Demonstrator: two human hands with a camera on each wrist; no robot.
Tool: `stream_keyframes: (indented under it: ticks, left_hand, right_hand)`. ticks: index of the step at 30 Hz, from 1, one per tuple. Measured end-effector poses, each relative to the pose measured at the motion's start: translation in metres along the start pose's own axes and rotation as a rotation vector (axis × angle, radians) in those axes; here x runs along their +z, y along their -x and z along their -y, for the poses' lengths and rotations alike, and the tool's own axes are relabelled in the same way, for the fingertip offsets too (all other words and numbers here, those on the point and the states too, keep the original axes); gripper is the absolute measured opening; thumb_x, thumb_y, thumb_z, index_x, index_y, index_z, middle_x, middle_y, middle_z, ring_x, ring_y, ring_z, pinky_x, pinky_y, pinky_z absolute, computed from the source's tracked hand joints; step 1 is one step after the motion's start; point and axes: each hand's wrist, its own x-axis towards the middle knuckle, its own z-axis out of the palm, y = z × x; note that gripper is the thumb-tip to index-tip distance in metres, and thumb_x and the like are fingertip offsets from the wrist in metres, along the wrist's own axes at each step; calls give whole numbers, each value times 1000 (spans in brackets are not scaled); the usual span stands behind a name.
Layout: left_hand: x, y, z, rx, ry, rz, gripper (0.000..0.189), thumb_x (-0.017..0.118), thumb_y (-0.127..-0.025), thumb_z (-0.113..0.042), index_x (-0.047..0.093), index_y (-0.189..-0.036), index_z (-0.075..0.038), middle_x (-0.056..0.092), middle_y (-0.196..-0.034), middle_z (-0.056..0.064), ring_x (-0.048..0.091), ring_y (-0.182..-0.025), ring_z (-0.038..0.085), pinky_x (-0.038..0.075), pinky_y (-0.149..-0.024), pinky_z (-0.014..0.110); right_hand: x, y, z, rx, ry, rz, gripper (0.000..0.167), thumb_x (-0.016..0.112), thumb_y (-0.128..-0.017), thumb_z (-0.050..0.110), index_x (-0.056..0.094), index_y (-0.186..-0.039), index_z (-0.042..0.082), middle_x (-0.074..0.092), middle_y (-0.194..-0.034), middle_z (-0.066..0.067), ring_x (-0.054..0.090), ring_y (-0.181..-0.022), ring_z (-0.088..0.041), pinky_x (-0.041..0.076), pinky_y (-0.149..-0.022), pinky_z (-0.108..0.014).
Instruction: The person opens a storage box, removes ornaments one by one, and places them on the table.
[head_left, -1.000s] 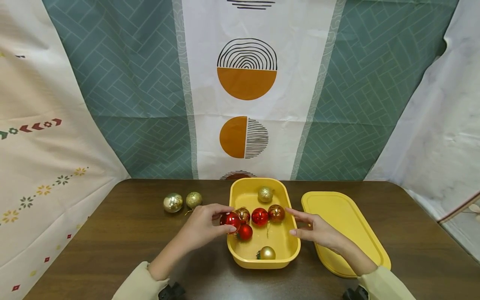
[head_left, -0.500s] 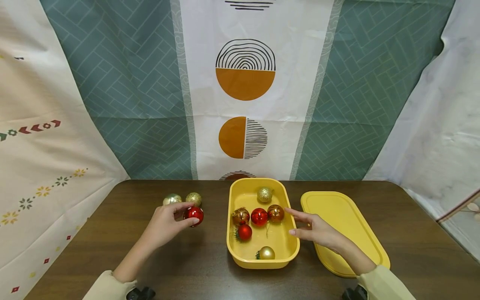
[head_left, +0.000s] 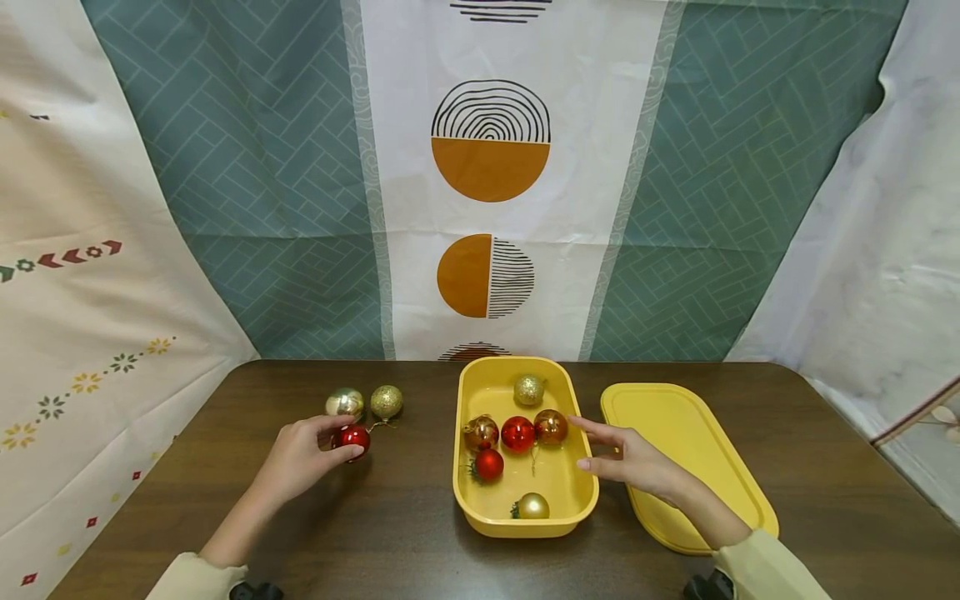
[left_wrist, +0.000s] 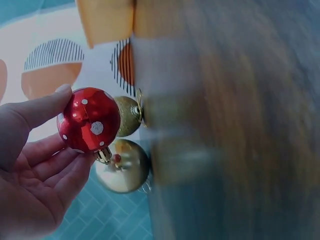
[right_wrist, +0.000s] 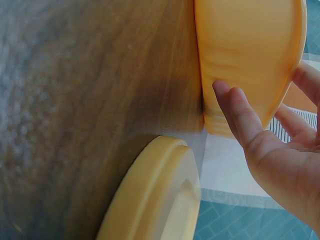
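Note:
My left hand [head_left: 298, 458] pinches a shiny red Christmas ball [left_wrist: 90, 120] with white dots between thumb and fingers, low over the left part of the table. Just behind it sit a shiny gold ball [head_left: 345, 402] and a glittery gold ball [head_left: 387, 402]. At the right rim of a yellow box [head_left: 465, 518], my right hand [head_left: 637, 460] rests with its fingers extended, holding nothing. Inside the box lie several balls, among them a red ball [head_left: 518, 434], an amber ball [head_left: 551, 427], a small red ball [head_left: 489, 464] and a matte gold ball [head_left: 533, 505].
A yellow lid [head_left: 693, 454] lies flat on the dark wooden table [head_left: 390, 550], right of the box and partly under my right forearm. A patterned curtain [head_left: 307, 208] hangs behind the table's far edge.
My left hand has carried the dotted red ball from over the box's left edge leftward and lowered it in front of the gold balls. My right hand has stayed at the box rim.

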Motion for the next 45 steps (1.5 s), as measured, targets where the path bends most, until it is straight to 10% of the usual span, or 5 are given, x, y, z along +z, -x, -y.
stream_keyframes:
  ticks: [45]
  left_hand:
    - [0, -5, 19, -77, -71, 84, 44, 78, -69, -20, 65, -103, 5, 67, -93, 17, 60, -79, 24, 46, -65, 36]
  right_hand:
    - [0, 0, 1, 21, 5, -2, 61, 61, -88, 18, 33, -140, 3, 31, -139, -29, 31, -124, -45, 46, -89, -38]
